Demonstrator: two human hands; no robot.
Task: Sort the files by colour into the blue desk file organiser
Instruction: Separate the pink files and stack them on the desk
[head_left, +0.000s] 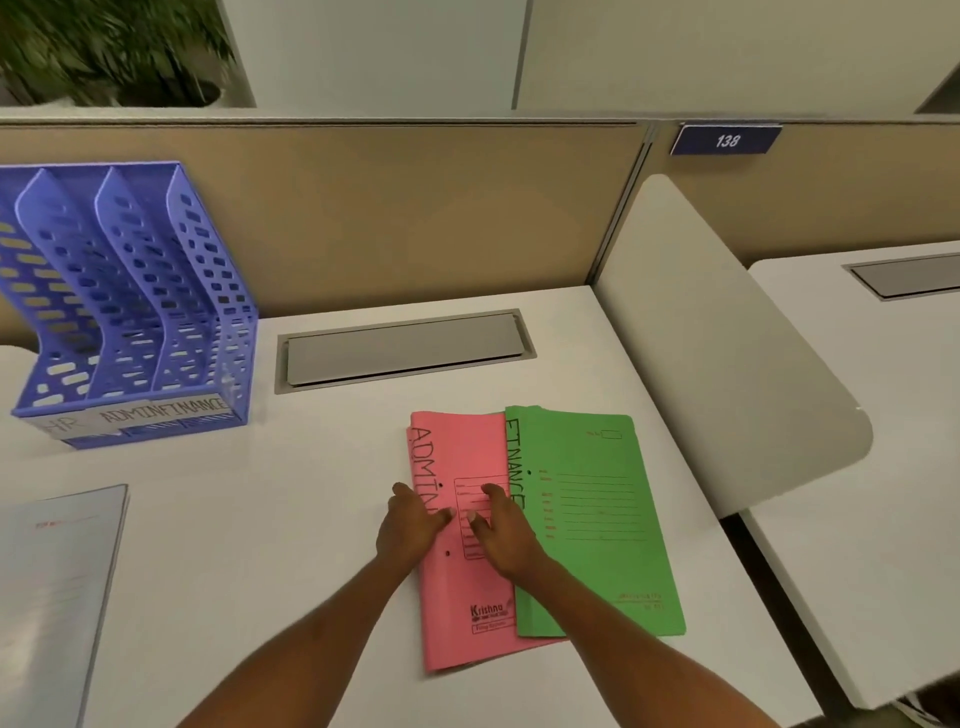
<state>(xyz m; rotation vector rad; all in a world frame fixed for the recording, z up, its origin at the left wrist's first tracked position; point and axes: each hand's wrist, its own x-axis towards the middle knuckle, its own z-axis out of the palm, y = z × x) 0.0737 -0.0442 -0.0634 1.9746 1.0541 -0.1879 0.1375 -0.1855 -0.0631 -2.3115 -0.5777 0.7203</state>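
One white desk (291, 499), blue organiser (130, 291), tan partition (415, 218)

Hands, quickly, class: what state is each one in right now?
Left hand: grips the left edge of the pink file.
Right hand: open, fingers pressing on the pink file.

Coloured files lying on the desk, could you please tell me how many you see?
2: a pink file, touched by the left hand and the right hand, and a green file overlapping its right edge. More may lie hidden beneath.
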